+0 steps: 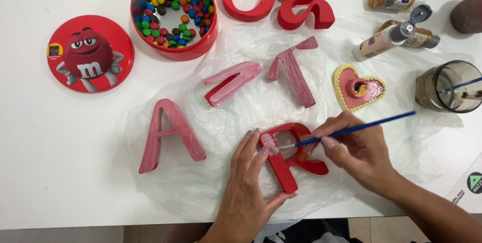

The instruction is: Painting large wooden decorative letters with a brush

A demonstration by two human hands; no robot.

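Tin [173,47] behind plastic sheet [221,193]; lid [90,53] at left.

Bare hands, no sleeves in sight

Both the left hand [248,193] and right hand [364,152] are bare up the forearms: no rings, watch or bracelets showing. Nails are longish, rounded and painted a pale glossy pink. Slim fingers, pretty tidy manicure.

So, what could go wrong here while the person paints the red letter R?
1. The left hand grips the red letter R beside the brush tip, so its fingers may get paint on them or smear it.
2. The open tin of candies stands close; drops might reach it.
3. The glass sits near the right hand; a sweep could tip it.
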